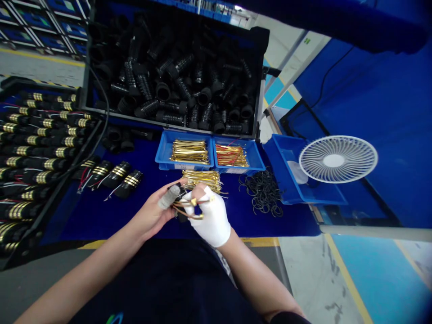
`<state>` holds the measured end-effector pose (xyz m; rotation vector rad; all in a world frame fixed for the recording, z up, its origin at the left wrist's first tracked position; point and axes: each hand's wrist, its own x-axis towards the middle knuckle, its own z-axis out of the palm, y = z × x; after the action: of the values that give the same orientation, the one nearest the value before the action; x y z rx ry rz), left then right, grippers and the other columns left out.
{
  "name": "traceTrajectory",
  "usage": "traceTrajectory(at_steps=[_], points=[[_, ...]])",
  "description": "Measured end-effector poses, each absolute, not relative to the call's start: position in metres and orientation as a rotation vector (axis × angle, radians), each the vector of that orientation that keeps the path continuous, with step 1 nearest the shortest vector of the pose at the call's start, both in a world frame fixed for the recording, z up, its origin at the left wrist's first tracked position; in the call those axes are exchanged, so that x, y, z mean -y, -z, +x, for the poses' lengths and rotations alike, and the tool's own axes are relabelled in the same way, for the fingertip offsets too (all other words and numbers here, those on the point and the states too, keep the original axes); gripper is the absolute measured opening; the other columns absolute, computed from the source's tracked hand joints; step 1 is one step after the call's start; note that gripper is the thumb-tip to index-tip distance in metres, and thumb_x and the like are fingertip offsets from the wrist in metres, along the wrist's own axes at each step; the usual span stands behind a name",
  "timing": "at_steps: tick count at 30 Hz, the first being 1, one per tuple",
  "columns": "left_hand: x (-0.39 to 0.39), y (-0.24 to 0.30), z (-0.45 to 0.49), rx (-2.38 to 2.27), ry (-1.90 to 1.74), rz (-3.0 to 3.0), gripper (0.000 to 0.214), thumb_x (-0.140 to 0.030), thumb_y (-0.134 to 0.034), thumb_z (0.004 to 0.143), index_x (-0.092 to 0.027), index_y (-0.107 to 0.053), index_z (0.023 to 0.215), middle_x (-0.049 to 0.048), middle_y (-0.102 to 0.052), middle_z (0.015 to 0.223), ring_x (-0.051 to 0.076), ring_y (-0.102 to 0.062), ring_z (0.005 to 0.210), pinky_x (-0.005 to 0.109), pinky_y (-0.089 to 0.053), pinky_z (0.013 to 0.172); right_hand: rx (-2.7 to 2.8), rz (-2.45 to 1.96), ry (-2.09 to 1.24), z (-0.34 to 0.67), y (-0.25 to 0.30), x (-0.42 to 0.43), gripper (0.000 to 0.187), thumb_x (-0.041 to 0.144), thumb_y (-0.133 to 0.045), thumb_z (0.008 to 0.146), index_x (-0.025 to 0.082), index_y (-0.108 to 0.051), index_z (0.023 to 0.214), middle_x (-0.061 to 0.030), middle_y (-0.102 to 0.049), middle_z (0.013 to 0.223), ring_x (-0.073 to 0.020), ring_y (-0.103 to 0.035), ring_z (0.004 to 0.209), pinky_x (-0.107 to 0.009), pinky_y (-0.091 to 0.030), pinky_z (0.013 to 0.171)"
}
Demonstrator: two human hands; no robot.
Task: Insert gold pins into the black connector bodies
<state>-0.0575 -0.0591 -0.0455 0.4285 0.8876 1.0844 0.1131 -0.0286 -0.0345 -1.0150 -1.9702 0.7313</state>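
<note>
My left hand (pixel 153 215), its thumb wrapped in grey, is closed around a black part (pixel 182 218) that the fingers mostly hide. My right hand (pixel 215 222) wears a white glove with bare fingertips. It pinches thin brown wires (pixel 189 215) with gold-coloured ends, close against the black part. Just beyond both hands lies a loose pile of gold-ended strips or wires (pixel 202 180). Behind that, one blue bin (pixel 161 155) holds similar gold pieces, and another blue bin (pixel 258 157) holds red and gold ones.
A large black crate (pixel 175 122) of ribbed black parts stands at the back. Left are rows of black cylinders with gold rings (pixel 30 140) and several loose ones (pixel 119 173). Right are black rings (pixel 263 191), a blue tray (pixel 286 180) and a white fan (pixel 338 159).
</note>
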Motion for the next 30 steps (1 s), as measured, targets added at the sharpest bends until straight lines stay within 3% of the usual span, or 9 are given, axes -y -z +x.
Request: traceTrajectory(at_steps=[3,6,8,12,17,20,24,27,30], points=[[0.059,0.044,-0.059,-0.907,-1.105,0.472,0.06,-0.029,-0.087,0.075,-0.029,-0.062,0.13,0.0057,-0.072,0.109,0.021,-0.071,0.089,0.033,-0.06,0.077,1.85,-1.142,-0.855,0.123,0.037,0.023,0.013,0.026,-0.06,0.09,0.022,-0.057,0.078,-0.0011,-0.065,0.079,-0.0183,-0.062,0.077,-0.032,-0.048,0.077],[0.06,0.047,-0.055,-0.915,-1.095,0.461,0.035,-0.03,-0.087,0.073,-0.019,-0.069,0.101,0.0035,-0.072,0.091,0.017,-0.069,0.078,0.026,-0.058,0.072,1.838,-1.214,-0.892,0.126,0.046,0.022,0.014,0.027,-0.061,0.091,0.022,-0.057,0.078,-0.0008,-0.065,0.079,-0.0187,-0.062,0.077,-0.032,-0.047,0.077],[0.061,0.052,-0.051,-0.962,-1.071,0.506,0.033,-0.031,-0.09,0.069,-0.015,-0.071,0.09,0.0041,-0.072,0.085,0.016,-0.067,0.075,0.025,-0.056,0.071,1.841,-1.221,-0.884,0.125,0.05,0.026,0.011,0.026,-0.06,0.09,0.022,-0.057,0.081,-0.0016,-0.065,0.081,-0.0193,-0.062,0.079,-0.033,-0.047,0.078],[0.061,0.062,-0.046,-1.008,-1.021,0.634,0.038,-0.03,-0.095,0.062,-0.014,-0.074,0.089,0.0039,-0.074,0.081,0.016,-0.067,0.073,0.025,-0.055,0.071,1.828,-1.113,-0.927,0.126,0.051,0.036,0.013,0.025,-0.058,0.093,0.022,-0.058,0.08,-0.0014,-0.066,0.08,-0.0179,-0.062,0.076,-0.031,-0.047,0.074],[0.058,0.065,-0.063,-1.042,-1.001,0.507,0.041,-0.035,-0.092,0.066,-0.012,-0.074,0.094,0.0089,-0.076,0.083,0.02,-0.071,0.07,0.028,-0.057,0.066,2.139,-0.663,-0.885,0.144,0.053,0.045,0.013,0.028,-0.064,0.092,0.024,-0.066,0.08,-0.002,-0.065,0.075,-0.0171,-0.058,0.068,-0.033,-0.043,0.067],[0.059,0.066,-0.077,-1.173,-1.074,0.466,0.045,-0.036,-0.091,0.068,-0.012,-0.072,0.101,0.0126,-0.078,0.091,0.023,-0.074,0.075,0.03,-0.058,0.066,1.557,-0.817,-1.062,0.148,0.052,0.048,0.028,0.038,-0.059,0.097,0.023,-0.063,0.074,0.0006,-0.055,0.064,-0.0148,-0.051,0.057,-0.031,-0.04,0.059],[0.073,0.067,-0.07,-1.175,-0.968,0.622,0.046,-0.037,-0.089,0.07,-0.013,-0.07,0.103,0.0139,-0.078,0.096,0.024,-0.074,0.083,0.03,-0.057,0.072,0.803,-0.702,-1.342,0.135,0.048,0.046,0.051,0.057,-0.045,0.1,0.023,-0.052,0.063,0.0075,-0.029,0.05,-0.0096,-0.024,0.04,-0.027,-0.029,0.046],[0.081,0.07,-0.053,-1.109,-0.86,0.698,0.043,-0.037,-0.088,0.072,-0.014,-0.07,0.103,0.0133,-0.078,0.099,0.024,-0.073,0.087,0.032,-0.056,0.078,0.822,-0.7,-1.492,0.12,0.058,0.035,0.047,0.057,-0.054,0.096,0.022,-0.056,0.064,0.0078,-0.031,0.047,-0.0088,-0.025,0.039,-0.026,-0.027,0.044],[0.079,0.079,-0.044,-1.097,-0.849,0.725,0.042,-0.038,-0.088,0.072,-0.015,-0.069,0.102,0.0119,-0.078,0.099,0.026,-0.072,0.09,0.035,-0.055,0.08,1.026,-0.833,-1.4,0.112,0.078,0.017,0.046,0.058,-0.058,0.093,0.022,-0.058,0.065,0.0066,-0.035,0.047,-0.0103,-0.031,0.041,-0.027,-0.028,0.045]])
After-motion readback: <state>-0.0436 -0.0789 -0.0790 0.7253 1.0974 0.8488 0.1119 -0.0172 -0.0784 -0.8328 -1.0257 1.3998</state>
